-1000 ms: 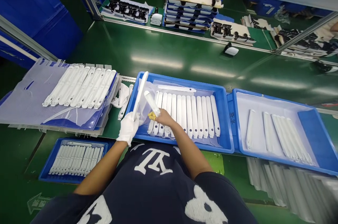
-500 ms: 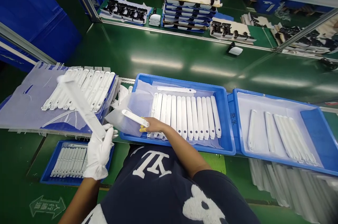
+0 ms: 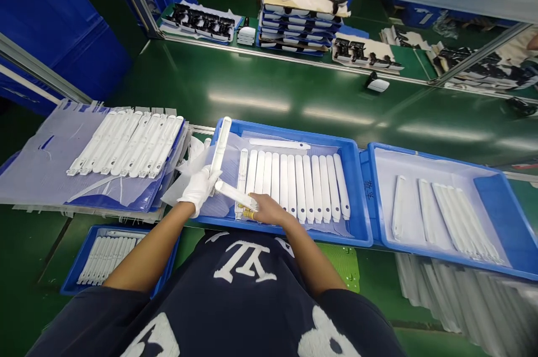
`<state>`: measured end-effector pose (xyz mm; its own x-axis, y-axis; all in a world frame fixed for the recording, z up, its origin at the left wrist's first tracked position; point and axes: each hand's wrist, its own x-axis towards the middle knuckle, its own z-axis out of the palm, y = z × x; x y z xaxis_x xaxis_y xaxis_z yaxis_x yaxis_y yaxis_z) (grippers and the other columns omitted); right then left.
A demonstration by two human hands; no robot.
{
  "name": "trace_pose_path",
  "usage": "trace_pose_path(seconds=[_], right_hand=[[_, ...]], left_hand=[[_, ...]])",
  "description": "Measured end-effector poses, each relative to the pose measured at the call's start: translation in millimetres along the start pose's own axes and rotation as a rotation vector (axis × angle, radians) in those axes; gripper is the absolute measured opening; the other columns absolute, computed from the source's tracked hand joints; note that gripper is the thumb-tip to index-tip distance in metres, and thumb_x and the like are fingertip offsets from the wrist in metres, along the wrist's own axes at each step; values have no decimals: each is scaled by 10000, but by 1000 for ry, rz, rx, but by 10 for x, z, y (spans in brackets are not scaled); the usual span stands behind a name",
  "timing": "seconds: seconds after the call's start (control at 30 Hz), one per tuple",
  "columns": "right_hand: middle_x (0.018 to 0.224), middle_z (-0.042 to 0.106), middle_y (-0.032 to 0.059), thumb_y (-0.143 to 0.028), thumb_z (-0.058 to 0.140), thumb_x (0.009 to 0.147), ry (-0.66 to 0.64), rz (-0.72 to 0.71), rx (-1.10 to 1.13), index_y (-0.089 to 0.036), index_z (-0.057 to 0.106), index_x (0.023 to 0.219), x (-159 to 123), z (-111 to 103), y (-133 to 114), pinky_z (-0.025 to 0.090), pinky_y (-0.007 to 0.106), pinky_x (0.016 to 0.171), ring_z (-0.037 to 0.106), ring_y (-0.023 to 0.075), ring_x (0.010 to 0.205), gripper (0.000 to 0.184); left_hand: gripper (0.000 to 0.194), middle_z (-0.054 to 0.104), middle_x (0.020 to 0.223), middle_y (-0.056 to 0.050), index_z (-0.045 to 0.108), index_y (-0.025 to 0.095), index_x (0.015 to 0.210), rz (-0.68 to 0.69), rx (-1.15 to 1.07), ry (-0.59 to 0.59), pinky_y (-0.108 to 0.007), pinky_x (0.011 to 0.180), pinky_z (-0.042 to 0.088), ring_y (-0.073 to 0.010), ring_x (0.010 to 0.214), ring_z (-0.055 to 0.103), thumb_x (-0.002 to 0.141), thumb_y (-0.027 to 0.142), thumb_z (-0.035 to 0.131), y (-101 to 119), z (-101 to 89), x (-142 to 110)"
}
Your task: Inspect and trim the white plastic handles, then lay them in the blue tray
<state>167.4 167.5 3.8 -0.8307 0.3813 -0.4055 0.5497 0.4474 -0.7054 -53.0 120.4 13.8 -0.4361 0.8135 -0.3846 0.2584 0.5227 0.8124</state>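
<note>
My left hand (image 3: pixel 199 189), in a white glove, is closed on the lower end of a long white plastic strip (image 3: pixel 221 144) that points up and away. My right hand (image 3: pixel 269 210), bare with yellow finger covers, grips a second white plastic strip (image 3: pixel 235 194) by its right end. That strip's far end is close to my left fingers; whether they touch it I cannot tell. Both hands are over the left side of a blue tray (image 3: pixel 366 217), where a row of white strips (image 3: pixel 302 183) lies side by side on translucent sheet. One more strip (image 3: pixel 279 144) lies crosswise behind the row.
To the left, several white strips (image 3: pixel 126 144) lie on a stack of sheets (image 3: pixel 37 177). A second blue tray (image 3: pixel 496 169) with several strips stands on the right. Below left is a smaller blue tray (image 3: pixel 71 284). Beyond the green surface (image 3: pixel 252 82) are stacked trays (image 3: pixel 300 26) and black parts.
My left hand has swung right with its strip, from beside the sheet stack to over the blue tray. My right hand has shifted slightly right and down with its strip.
</note>
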Motion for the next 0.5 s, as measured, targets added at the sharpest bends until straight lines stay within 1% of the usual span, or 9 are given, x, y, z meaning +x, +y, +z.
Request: trace_pose_path(seconds=[0.07, 0.1, 0.17, 0.27, 0.33, 0.4, 0.43, 0.5], right_hand=[[1122, 716, 148, -203, 623, 917, 51, -22, -79, -121, 636, 1168, 81, 46, -32, 538, 361, 806, 681, 283, 1027, 264], [1167, 707, 151, -186, 635, 909, 55, -54, -113, -130, 636, 1181, 144, 77, -58, 534, 375, 856, 661, 291, 1097, 278], [1244, 691, 127, -129, 675, 871, 24, -142, -172, -160, 649, 1183, 292, 149, -118, 517, 369, 942, 611, 280, 1218, 315], [1336, 659, 95, -69, 705, 831, -47, -252, -259, -178, 675, 1133, 507, 264, -194, 506, 336, 988, 551, 253, 1316, 323], [1347, 649, 107, -53, 694, 838, -78, -274, -324, -162, 677, 1125, 626, 322, -221, 507, 337, 994, 547, 252, 1321, 307], [1297, 665, 120, -72, 670, 873, -101, -264, -389, -139, 659, 1163, 726, 351, -236, 515, 374, 990, 581, 259, 1271, 298], [1260, 674, 117, -98, 659, 897, -112, -254, -419, -132, 648, 1182, 767, 351, -241, 522, 399, 984, 603, 259, 1233, 288], [1216, 678, 101, -172, 641, 941, -136, -233, -471, -135, 636, 1204, 830, 330, -253, 538, 440, 963, 633, 251, 1165, 265]], left_hand=[[382, 641, 631, 23, 639, 154, 988, -6, 50, -19, -255, 472, 496, -122, 457, 571, 893, 524, 632, -89, 21, -26], [402, 656, 651, 15, 635, 161, 1023, 0, 67, -33, -260, 486, 507, -131, 477, 594, 903, 543, 597, -124, 14, -40], [446, 681, 676, -1, 631, 177, 1045, 21, 99, -57, -269, 497, 520, -152, 496, 625, 907, 588, 521, -174, -35, -56], [501, 697, 684, -25, 647, 186, 975, 66, 170, -46, -284, 534, 531, -183, 539, 647, 904, 631, 429, -218, -163, -47], [505, 720, 719, -48, 667, 188, 965, 90, 228, -16, -304, 623, 556, -224, 660, 691, 904, 619, 411, -242, -244, -36], [470, 748, 780, -63, 689, 194, 1018, 104, 290, 9, -323, 747, 564, -264, 822, 721, 903, 572, 435, -267, -294, -33], [452, 753, 790, -64, 695, 197, 1064, 105, 321, 17, -331, 789, 558, -278, 870, 725, 901, 543, 455, -279, -305, -36], [447, 743, 738, -54, 688, 193, 1171, 102, 371, 22, -338, 811, 547, -294, 870, 738, 895, 493, 503, -296, -302, -44]])
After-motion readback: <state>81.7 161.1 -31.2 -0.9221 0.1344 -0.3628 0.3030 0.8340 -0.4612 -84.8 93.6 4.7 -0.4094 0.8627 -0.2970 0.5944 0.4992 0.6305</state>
